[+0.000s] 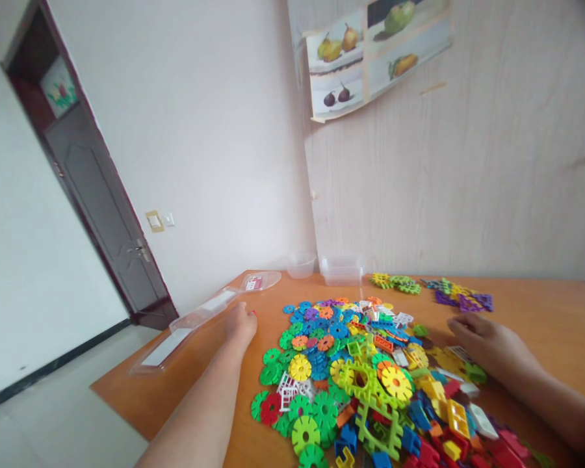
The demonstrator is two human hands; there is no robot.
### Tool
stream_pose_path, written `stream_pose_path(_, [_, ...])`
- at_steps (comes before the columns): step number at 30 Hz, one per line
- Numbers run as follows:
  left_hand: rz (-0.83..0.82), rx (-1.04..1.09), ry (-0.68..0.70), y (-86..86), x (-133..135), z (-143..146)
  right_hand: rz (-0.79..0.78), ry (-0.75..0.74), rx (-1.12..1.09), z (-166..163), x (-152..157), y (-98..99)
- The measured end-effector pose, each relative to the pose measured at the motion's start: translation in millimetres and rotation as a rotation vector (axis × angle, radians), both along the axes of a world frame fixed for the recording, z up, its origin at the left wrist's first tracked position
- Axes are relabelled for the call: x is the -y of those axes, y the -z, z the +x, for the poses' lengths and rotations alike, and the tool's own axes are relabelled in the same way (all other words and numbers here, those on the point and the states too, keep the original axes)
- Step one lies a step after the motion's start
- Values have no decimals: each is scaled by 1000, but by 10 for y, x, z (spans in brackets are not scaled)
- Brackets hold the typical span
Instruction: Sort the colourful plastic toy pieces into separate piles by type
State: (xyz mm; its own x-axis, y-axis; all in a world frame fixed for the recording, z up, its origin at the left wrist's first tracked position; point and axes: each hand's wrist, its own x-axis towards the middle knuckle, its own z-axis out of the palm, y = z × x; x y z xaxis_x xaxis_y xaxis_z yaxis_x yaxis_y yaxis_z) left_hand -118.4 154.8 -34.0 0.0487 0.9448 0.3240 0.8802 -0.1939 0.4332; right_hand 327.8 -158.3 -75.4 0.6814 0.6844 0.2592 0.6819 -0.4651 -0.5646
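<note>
Multicoloured plastic pieces (361, 380) lie heaped on an orange-brown table (556, 318). Left hand (241, 322): left of heap, fingers curled; cannot tell if pinching anything. Right hand (482, 335): at heap's right side, likewise curled, grip unclear. Clear lids (168, 348) lie beyond left forearm; clear tubs (342, 270) sit near wall (394, 195).

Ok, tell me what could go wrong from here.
The clear plastic lids lie along the edge of the table, near the left hand; a sideways bump might knock one off. The right hand is beside the heap of loose plastic pieces, so a careless sweep could scatter some.
</note>
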Motion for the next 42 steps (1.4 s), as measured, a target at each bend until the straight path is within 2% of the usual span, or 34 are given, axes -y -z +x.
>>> stream_pose_path(2, [60, 62, 26, -34, 24, 100, -19, 14, -11, -17, 0, -11])
stream_pose_path(5, [77, 144, 194, -73, 71, 346, -39, 26, -23, -36, 2, -26])
stream_pose_path(8, [-13, 208, 399, -75, 127, 619, -47, 26, -29, -39, 3, -25])
stream_pose_path(11, [-124, 246, 519, -63, 201, 814, -47, 23, -20, -35, 0, -13])
stream_pose_path(19, [-311, 275, 692, -121, 421, 1066, -9, 34, -3, -108, -4, -73])
stream_pose_path(22, [-357, 355, 728, -146, 506, 1131, -33, 39, -4, -165, 4, -124])
stream_pose_path(28, [-454, 420, 855, -303, 776, 1256, -36, 47, -3, -217, 12, -179])
stream_pose_path(33, [-397, 376, 975, -454, 1033, 1370, -9, 56, 10, -202, -1, -172])
stream_pose_path(39, [-388, 269, 1106, -541, 1319, 1487, -6, 63, 19, -229, -1, -196])
stream_pose_path(42, [-321, 216, 1180, -576, 1443, 1526, -1, 72, 23, -252, 3, -216])
